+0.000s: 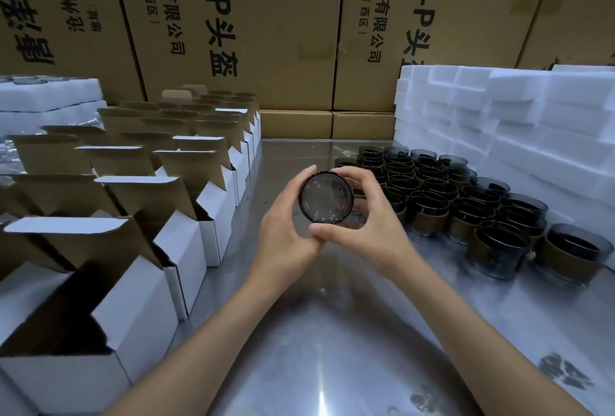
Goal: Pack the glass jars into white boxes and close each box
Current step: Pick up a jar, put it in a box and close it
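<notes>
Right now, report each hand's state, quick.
Left hand: closed on the glass jar, fingers curled round its left side.
Right hand: closed on the same jar, gripping its right side.

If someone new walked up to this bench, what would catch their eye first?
First, the dark glass jar held up at the centre, its round end facing the camera, gripped by the left hand and right hand. Then the rows of open white boxes on the left, and the cluster of jars on the right.

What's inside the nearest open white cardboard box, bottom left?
The nearest open white cardboard box shows only brown inner walls and deep shadow; no jar visible. Its floor is hidden by the front wall.
</notes>
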`<state>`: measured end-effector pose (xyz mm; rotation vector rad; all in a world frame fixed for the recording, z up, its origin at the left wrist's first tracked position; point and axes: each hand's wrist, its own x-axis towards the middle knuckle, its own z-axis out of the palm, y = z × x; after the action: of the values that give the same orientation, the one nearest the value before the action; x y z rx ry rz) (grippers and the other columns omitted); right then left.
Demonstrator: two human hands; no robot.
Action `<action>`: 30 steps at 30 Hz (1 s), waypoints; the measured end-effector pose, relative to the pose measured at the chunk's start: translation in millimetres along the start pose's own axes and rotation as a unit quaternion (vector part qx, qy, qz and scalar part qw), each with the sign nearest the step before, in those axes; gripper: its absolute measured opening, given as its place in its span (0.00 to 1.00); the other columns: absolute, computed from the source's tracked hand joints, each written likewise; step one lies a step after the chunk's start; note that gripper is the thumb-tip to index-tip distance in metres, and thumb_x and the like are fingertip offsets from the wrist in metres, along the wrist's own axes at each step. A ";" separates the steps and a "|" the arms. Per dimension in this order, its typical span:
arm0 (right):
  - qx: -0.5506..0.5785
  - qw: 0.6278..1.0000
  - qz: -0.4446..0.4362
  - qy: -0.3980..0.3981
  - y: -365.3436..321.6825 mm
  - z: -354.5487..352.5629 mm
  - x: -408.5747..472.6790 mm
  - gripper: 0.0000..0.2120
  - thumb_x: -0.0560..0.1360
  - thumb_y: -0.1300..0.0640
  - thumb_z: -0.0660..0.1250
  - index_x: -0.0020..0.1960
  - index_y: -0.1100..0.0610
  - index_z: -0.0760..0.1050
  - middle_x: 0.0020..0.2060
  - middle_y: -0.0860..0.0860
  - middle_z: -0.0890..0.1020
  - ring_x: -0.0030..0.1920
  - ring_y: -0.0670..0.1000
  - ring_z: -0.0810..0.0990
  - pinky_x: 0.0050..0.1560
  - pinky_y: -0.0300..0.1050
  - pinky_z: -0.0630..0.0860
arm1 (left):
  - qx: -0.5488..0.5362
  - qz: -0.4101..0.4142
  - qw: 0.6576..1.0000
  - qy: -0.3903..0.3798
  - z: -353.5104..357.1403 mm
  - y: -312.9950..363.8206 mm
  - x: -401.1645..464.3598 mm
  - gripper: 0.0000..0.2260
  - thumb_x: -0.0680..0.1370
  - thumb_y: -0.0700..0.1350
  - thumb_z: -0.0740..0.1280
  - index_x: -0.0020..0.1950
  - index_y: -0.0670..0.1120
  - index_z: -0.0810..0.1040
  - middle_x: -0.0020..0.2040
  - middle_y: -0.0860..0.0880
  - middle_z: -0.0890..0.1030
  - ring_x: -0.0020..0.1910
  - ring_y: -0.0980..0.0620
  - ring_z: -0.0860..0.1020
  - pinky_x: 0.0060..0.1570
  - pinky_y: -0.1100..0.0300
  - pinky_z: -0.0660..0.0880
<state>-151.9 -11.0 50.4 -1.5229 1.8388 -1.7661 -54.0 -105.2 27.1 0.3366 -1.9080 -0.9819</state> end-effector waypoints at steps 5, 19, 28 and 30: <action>0.013 0.999 0.036 0.004 -1.4 -2.2 0.8 0.29 0.62 0.59 0.80 0.57 0.46 0.70 0.56 0.45 0.77 0.55 0.47 0.78 0.55 0.42 0.76 | -0.004 0.000 1.000 -0.020 0.3 -1.8 -0.1 0.36 0.68 0.38 0.75 0.73 0.51 0.66 0.66 0.55 0.75 0.66 0.61 0.72 0.67 0.59 0.69; 0.166 0.953 0.209 -0.145 3.1 -8.7 2.4 0.27 0.68 0.33 0.67 0.63 0.42 0.71 0.49 0.48 0.81 0.33 0.48 0.78 0.33 0.40 0.76 | -0.061 -0.169 0.983 0.029 -2.9 -2.7 9.3 0.31 0.57 0.76 0.63 0.40 0.51 0.81 0.35 0.58 0.83 0.37 0.63 0.79 0.41 0.66 0.74; 0.162 0.958 0.204 -0.123 3.7 -11.0 5.6 0.29 0.64 0.34 0.62 0.61 0.47 0.74 0.41 0.50 0.85 0.31 0.46 0.78 0.35 0.39 0.73 | -0.160 -0.245 0.951 -0.101 6.9 -0.2 4.4 0.43 0.62 0.74 0.37 0.60 0.56 0.78 0.54 0.46 0.83 0.46 0.47 0.78 0.54 0.54 0.70; 0.171 0.953 0.215 -0.127 5.1 -11.9 6.5 0.29 0.65 0.34 0.61 0.62 0.46 0.73 0.41 0.50 0.85 0.31 0.46 0.78 0.34 0.39 0.73 | -0.160 -0.244 0.951 -0.106 7.1 -2.5 4.4 0.42 0.64 0.74 0.38 0.63 0.55 0.77 0.55 0.45 0.82 0.46 0.48 0.77 0.53 0.55 0.69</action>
<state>-166.1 -9.2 52.8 -1.0630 1.4993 -1.5021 -62.6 -105.9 26.2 0.5435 -1.8483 -1.6925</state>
